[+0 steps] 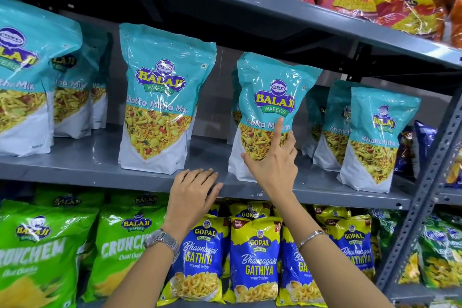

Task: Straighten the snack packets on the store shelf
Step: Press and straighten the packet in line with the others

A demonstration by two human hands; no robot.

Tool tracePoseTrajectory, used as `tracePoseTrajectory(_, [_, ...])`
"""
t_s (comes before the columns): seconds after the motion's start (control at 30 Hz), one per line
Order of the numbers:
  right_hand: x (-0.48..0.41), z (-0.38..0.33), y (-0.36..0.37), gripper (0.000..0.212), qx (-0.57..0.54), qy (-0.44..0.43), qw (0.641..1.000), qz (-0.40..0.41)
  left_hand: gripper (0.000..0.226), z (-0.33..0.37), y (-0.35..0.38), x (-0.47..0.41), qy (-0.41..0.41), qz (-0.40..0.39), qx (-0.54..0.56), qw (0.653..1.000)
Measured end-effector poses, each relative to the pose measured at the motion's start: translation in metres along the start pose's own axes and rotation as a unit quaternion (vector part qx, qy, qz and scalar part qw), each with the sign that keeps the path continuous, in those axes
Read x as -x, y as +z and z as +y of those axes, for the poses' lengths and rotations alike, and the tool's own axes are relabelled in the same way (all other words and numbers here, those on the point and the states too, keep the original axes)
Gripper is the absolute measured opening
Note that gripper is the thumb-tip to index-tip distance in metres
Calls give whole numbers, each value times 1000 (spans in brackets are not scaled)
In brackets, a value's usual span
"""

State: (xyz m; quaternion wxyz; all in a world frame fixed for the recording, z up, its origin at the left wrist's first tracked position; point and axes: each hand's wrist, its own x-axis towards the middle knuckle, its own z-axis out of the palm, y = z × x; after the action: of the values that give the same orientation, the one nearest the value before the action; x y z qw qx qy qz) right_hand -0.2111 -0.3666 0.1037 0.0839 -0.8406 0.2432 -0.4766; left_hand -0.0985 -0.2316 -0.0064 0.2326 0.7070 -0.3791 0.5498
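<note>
Teal and white Khatta Mitha Mix packets stand in rows on the grey middle shelf. My right hand rests flat against the front of the middle-right packet, index finger pointing up and thumb spread to the left; this packet leans slightly right. My left hand lies on the shelf's front edge, fingers together, holding nothing, just below and right of the centre packet. More packets of the same kind stand at the left and the right.
The upper shelf carries red and yellow snack bags. Below, green Crunchem bags and blue-yellow Gathiya bags fill the lower shelf. A perforated grey upright post stands at the right.
</note>
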Motion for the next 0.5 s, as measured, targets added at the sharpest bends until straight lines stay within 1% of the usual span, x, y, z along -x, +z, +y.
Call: tracePoseTrajectory(0.5, [0, 0, 0, 109, 5, 2, 1000, 0, 38, 1, -2, 0, 0, -3, -2, 1000])
